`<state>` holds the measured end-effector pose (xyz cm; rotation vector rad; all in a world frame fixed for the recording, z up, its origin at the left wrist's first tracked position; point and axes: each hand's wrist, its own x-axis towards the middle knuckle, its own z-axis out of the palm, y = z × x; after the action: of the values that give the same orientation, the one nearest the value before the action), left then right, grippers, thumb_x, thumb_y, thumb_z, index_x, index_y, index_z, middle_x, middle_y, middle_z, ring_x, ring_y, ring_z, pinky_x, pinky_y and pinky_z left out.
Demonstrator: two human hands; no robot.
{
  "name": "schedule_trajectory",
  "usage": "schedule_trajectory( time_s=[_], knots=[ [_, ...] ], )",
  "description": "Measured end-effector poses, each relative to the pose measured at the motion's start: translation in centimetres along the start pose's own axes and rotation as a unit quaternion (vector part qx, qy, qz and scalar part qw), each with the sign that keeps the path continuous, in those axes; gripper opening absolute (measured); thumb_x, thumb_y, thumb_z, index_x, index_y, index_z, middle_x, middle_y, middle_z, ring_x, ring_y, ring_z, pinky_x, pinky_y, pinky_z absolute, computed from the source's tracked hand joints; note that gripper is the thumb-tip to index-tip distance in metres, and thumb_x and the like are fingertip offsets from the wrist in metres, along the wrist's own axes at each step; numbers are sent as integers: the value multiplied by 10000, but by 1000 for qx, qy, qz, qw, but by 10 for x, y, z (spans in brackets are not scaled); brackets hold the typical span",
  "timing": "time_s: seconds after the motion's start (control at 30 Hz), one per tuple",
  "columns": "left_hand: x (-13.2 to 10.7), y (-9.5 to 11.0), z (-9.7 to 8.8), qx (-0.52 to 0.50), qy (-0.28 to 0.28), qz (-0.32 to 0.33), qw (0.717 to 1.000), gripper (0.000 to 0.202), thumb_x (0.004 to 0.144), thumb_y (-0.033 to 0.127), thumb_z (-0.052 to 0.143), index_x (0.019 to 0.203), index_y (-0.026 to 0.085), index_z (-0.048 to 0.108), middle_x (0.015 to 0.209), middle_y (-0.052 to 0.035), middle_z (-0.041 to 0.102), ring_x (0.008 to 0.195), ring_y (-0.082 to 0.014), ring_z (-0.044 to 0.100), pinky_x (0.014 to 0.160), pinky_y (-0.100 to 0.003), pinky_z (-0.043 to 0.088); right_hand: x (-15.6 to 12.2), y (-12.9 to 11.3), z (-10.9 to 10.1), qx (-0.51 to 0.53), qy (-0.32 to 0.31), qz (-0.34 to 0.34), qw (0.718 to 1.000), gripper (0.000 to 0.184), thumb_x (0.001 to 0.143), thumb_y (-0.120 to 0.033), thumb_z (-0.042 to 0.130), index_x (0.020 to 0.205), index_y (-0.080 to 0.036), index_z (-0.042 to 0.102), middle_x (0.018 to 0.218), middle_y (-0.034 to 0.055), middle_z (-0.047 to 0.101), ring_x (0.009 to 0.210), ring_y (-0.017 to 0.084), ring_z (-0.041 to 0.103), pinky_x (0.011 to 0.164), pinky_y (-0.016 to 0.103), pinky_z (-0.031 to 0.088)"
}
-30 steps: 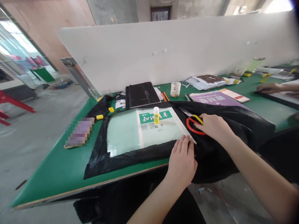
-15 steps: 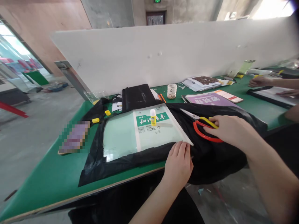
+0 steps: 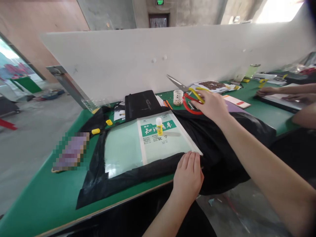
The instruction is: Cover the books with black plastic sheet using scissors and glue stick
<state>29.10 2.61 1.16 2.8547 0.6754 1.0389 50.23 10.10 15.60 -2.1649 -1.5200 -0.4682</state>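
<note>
In my right hand (image 3: 214, 104) is a pair of scissors (image 3: 182, 86) with red and yellow handles, raised over the back of the table, blades pointing up and left. My left hand (image 3: 188, 172) is closed on black cloth (image 3: 153, 166) at the near right corner of a pale green book cover (image 3: 122, 143), its fingertips over the edge. The cloth is folded along the cover's left and near sides and spreads out to the right. An uncapped glue stick (image 3: 159, 127) stands upright on the cover.
Yellow caps (image 3: 95, 131) lie left of the cover on the green table (image 3: 44, 197). Behind it are a black-covered book (image 3: 142, 103) and a clear cup (image 3: 177, 98). A white partition (image 3: 118, 65) runs along the back. Another person's hands (image 3: 269, 91) work at the right.
My right hand has lifted the scissors up and to the left, away from the black cloth. My left hand stays at the cover's corner. The view has shifted slightly.
</note>
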Motion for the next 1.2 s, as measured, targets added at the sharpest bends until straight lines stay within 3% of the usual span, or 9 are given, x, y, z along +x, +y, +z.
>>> schedule_trajectory(
  time_s=[0.13,0.23,0.43,0.6,0.7,0.83,0.9,1.0,1.2],
  knots=[
    [0,-1,2,5,17,12,1000,405,861,174,458,1248,71,520,1243,-107,595,1196,-239,508,1028,-376,437,56,-26,52,39,-30,-63,997,470,881,-377,502,1293,-151,503,1247,138,565,1118,308,520,902,420,396],
    [-1,-2,2,16,18,15,1000,400,871,186,458,1249,74,527,1243,-99,598,1188,-238,517,1017,-372,449,79,-54,87,54,-69,-85,992,422,882,-369,502,1227,-130,546,1188,144,596,1087,290,529,888,414,403],
    [-2,-3,5,30,28,16,999,392,879,199,462,1243,74,536,1237,-99,606,1188,-229,522,1029,-362,442,79,-96,140,69,-137,-93,984,364,880,-386,497,1120,-132,598,1076,134,638,962,236,576,806,361,443],
    [-2,-2,8,30,35,14,999,330,869,202,477,1153,79,590,1228,-97,613,1181,-240,529,1015,-370,457,71,-101,156,47,-189,-108,975,404,876,-408,505,1074,-71,606,1091,166,622,985,219,555,823,331,442],
    [-1,-2,7,23,32,9,999,303,863,195,475,1111,81,605,1215,-101,619,1171,-247,538,1006,-368,463,70,-94,142,65,-184,-129,972,411,881,-415,495,1098,-86,611,1159,160,586,1029,221,539,860,334,434],
    [0,-2,3,13,18,12,1000,317,873,201,454,1135,84,587,1241,-112,597,1181,-260,529,1012,-379,455,47,-76,86,160,-92,-125,975,356,898,-331,450,1147,-122,594,1140,122,607,991,202,569,869,334,438],
    [1,-2,0,2,12,9,1000,308,873,192,451,1131,87,582,1236,-116,595,1180,-260,528,1017,-384,450,20,-64,52,210,-84,-105,968,327,888,-323,456,1126,-153,603,1064,83,650,916,184,601,833,317,456],
    [4,0,-8,-31,-15,-6,999,299,868,184,450,1129,99,568,1239,-123,580,1200,-256,507,1027,-397,441,-35,-42,12,245,-138,-58,958,279,870,-347,481,1032,-187,643,956,42,689,828,171,627,779,292,482],
    [-2,-1,-32,-51,-31,-23,998,367,878,158,426,1239,119,480,1336,-127,496,1315,-254,386,1097,-480,349,-142,-1,-14,231,-194,-47,952,231,868,-351,507,1018,-227,631,1036,42,671,943,189,623,854,304,488]
  ],
)
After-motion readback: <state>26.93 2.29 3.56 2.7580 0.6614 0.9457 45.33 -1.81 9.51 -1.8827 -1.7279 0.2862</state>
